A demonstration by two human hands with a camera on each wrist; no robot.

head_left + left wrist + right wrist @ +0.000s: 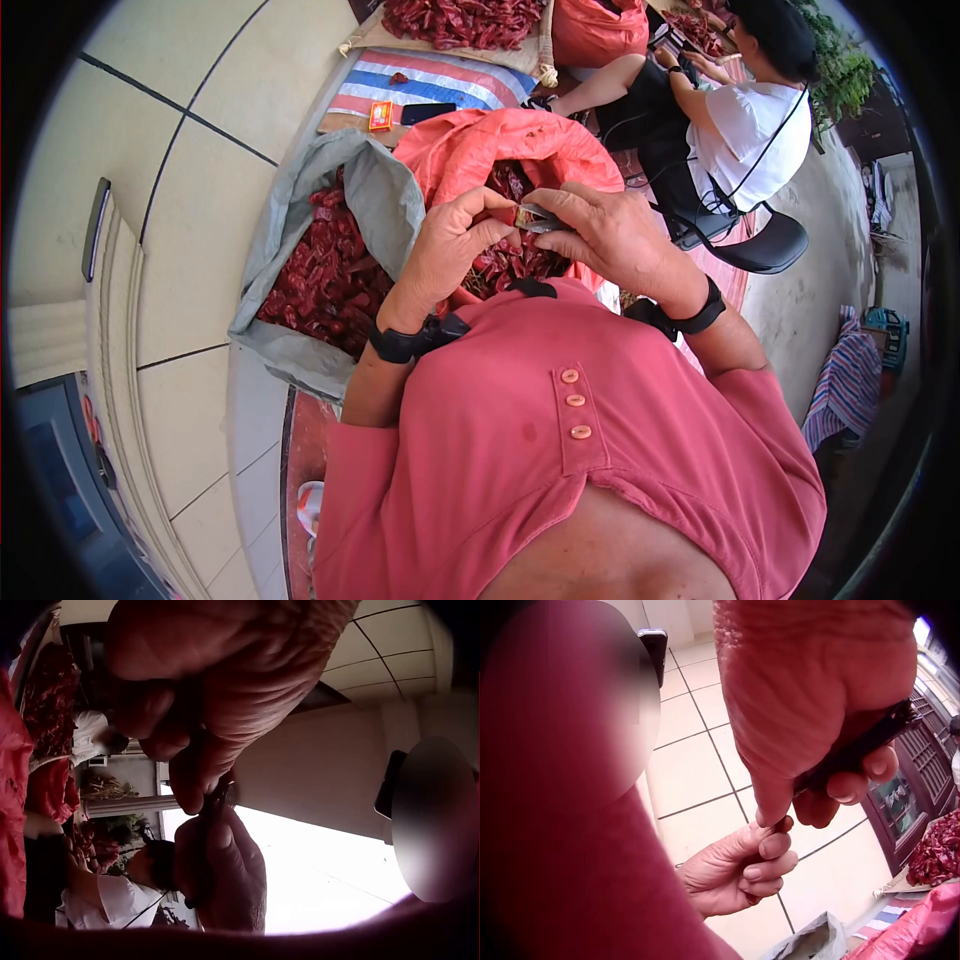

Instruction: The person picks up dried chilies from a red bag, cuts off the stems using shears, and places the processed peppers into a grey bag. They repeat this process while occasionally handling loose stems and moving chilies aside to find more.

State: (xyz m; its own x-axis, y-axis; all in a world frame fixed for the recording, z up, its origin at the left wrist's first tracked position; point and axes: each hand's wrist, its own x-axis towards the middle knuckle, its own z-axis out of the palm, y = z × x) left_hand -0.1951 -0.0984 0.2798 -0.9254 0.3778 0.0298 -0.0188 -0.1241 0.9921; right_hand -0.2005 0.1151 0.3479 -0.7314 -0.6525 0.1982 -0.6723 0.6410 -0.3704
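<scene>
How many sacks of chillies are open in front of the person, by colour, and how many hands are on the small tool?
Grey sack: 1
Red sack: 1
Hands on the tool: 2, left hand and right hand
Total: 4

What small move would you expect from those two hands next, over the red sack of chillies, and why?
Probably a snip. The right hand grips small dark scissors, whose tip meets what the left hand pinches, likely a chilli, though it is too small to tell. Both hands hover over the open red sack, so the cut piece would likely drop among the dried chillies.
</scene>
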